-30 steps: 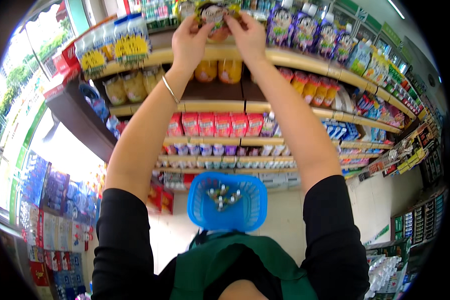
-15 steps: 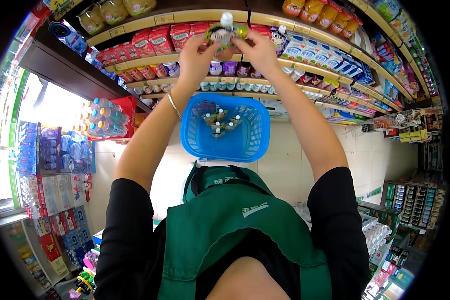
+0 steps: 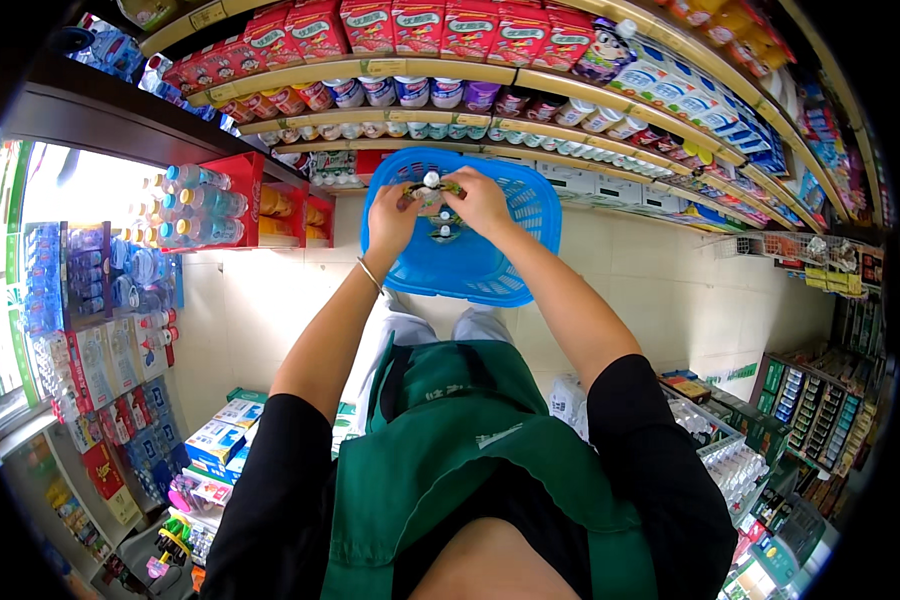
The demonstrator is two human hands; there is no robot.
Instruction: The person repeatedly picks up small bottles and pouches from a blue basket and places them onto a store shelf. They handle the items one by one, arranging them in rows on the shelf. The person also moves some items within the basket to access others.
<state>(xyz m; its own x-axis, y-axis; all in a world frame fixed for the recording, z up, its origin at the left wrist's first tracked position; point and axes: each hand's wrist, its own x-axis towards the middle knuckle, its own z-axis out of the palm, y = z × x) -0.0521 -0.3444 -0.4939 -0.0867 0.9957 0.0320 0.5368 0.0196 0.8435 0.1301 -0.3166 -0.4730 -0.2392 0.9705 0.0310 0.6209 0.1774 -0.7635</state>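
My left hand (image 3: 392,216) and my right hand (image 3: 478,204) pinch opposite sides of a small spouted pouch (image 3: 432,197) with a white cap. They hold it upright, cap toward me, over a blue plastic basket (image 3: 440,279) with latticed sides. Below it in the basket lies another white-capped pouch (image 3: 445,232); more of the basket's contents are hidden behind my hands. A thin bangle (image 3: 370,275) circles my left wrist.
Ahead, curved shelves carry red boxes (image 3: 370,28), cups (image 3: 412,92) and blue-white cartons (image 3: 670,88). Bottles (image 3: 195,200) stand in a red rack at the left. A wire basket rack (image 3: 785,247) juts out at the right. Pale floor tiles (image 3: 630,260) surround the basket.
Both hands have come down and nearer from the shelf front, bringing the pouch over the basket. The view has shifted, and the row of red boxes shows fully.
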